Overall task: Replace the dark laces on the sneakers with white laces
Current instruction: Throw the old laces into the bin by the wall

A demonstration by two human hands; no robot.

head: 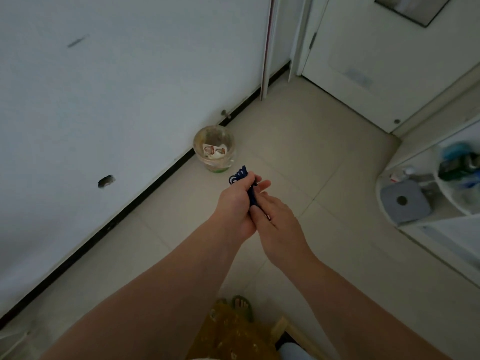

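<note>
Two bare hands meet over the floor (298, 141), both on one bunch of dark blue laces (238, 175). The left hand (235, 203) has its fingers curled round the bunch, and a few looped cord ends stick out above its knuckles. The right hand (278, 216) lies against it from the right, its fingers closing on the lower part of the same bunch, with two fingertips showing past the cord. How many separate laces make up the bunch cannot be told; they read as thin, round, woven cord.

On the floor, just beyond the hands and against the dark baseboard of the white wall, stands one small round bin (214, 149) of clear, stained plastic. One crumpled wrapper with red and white print lies inside; its writing is too small to read.

The floor is pale, smooth square tile with thin grout lines. At the right edge stands a white shelf unit (415, 224) with a rounded front, holding one grey square box with a round hole and several blurred bottles.
</note>
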